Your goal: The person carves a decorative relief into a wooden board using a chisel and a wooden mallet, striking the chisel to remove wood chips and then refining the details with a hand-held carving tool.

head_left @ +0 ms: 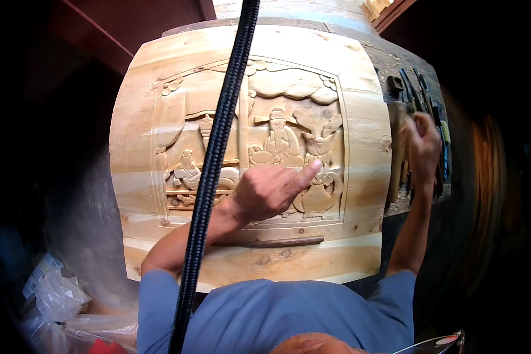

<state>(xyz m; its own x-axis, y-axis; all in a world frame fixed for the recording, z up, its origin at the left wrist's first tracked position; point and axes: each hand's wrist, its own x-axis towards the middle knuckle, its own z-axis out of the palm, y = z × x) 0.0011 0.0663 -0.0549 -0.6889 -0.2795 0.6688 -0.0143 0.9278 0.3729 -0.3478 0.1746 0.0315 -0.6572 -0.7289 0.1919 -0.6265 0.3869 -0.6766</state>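
Note:
A pale wooden panel (363,135) carved in relief with robed figures, drapery and a frame lies before me. My left hand (271,187) is over its lower middle, fingers curled under and one digit stretched right across a carved vase-like shape (315,199). Its underside is hidden, so I cannot see whether it holds anything. Below it, a carving tool with a dark wooden handle (289,242) lies on the panel. My right hand (425,141) is beyond the panel's right edge among tools, next to a thick wooden piece (397,153). Motion blurs its fingers; they look bent.
Several carving tools (422,88) lie on the dark workbench (404,62) at the right, with wood shavings around. A black braided cord (221,127) crosses the view from top to bottom. Clear plastic bags (59,298) are at the lower left.

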